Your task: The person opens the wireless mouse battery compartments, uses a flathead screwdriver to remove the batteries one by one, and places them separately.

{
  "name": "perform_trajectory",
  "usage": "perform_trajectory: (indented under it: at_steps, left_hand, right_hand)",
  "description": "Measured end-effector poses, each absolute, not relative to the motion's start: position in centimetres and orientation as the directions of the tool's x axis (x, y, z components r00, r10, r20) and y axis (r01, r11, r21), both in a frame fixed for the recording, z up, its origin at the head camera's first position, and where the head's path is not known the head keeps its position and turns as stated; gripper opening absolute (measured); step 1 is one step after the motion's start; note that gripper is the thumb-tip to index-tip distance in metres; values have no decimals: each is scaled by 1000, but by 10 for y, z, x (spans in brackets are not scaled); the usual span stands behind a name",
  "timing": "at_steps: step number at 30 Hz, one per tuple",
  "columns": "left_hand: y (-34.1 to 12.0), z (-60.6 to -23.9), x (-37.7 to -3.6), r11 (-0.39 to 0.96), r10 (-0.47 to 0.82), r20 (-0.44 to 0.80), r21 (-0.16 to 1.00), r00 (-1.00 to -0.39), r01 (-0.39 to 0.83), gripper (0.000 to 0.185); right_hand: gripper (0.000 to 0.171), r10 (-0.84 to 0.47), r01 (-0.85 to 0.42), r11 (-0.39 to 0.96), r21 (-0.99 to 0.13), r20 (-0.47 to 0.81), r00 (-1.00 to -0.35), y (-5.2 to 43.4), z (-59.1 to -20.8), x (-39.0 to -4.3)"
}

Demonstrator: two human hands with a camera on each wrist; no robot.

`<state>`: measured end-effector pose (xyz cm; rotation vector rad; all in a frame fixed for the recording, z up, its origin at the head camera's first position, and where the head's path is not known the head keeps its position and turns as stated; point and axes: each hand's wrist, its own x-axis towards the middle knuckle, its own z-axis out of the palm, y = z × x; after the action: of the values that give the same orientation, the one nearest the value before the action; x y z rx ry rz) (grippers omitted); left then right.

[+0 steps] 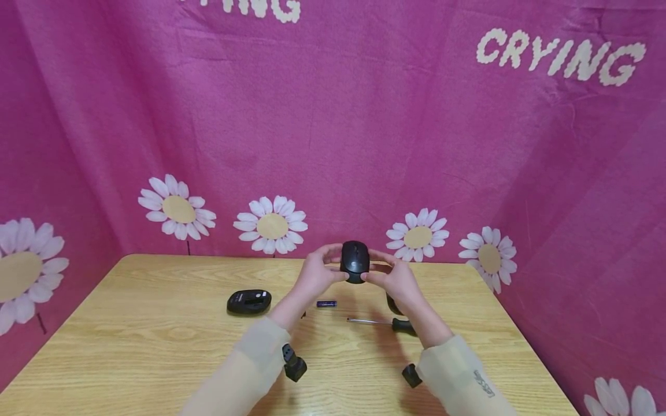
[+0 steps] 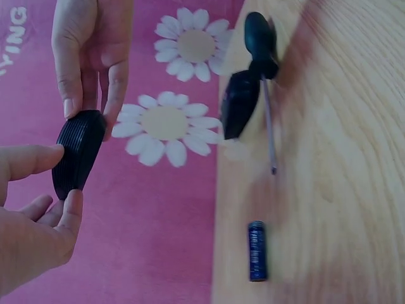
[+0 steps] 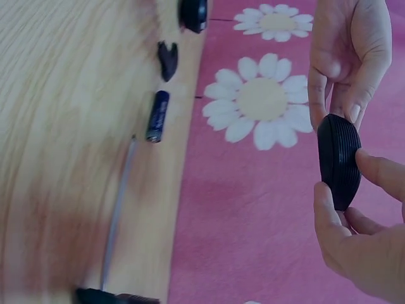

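Observation:
Both hands hold a black computer mouse (image 1: pixel 355 261) in the air above the far middle of the wooden table (image 1: pixel 156 346). My left hand (image 1: pixel 333 264) pinches its left side with thumb and fingers. My right hand (image 1: pixel 376 267) pinches the right side. In the left wrist view the mouse (image 2: pixel 79 152) shows its ribbed edge between the fingertips of both hands. The right wrist view shows the same mouse (image 3: pixel 338 158) held end-on.
On the table lie a second black mouse body (image 1: pixel 249 301), a blue battery (image 1: pixel 326 303), a black-handled screwdriver (image 1: pixel 382 322) and a black cover piece (image 2: pixel 239 104) by the screwdriver. A pink daisy-print cloth (image 1: pixel 333 144) hangs behind the table.

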<state>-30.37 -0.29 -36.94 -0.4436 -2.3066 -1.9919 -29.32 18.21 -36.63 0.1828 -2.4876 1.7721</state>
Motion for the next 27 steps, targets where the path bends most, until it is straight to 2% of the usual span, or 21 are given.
perform_trajectory:
  at_steps: [8,18,27]
  left_hand:
    - [-12,-355,-291,88,158,294,947,-943,310,60]
    - [-30,-336,-270,43,157,343,935,-926,353,62]
    - [-46,-330,-250,160,135,342,919,-930,361,61]
  right_hand:
    - [60,-74,-190,311,-931,176,-982,176,-351,-280]
    - [59,-75,-248,205,-947,237,-969,165,-334,-260]
    - [57,-134,-289,137,-947,272,-953,159,-327,-240]
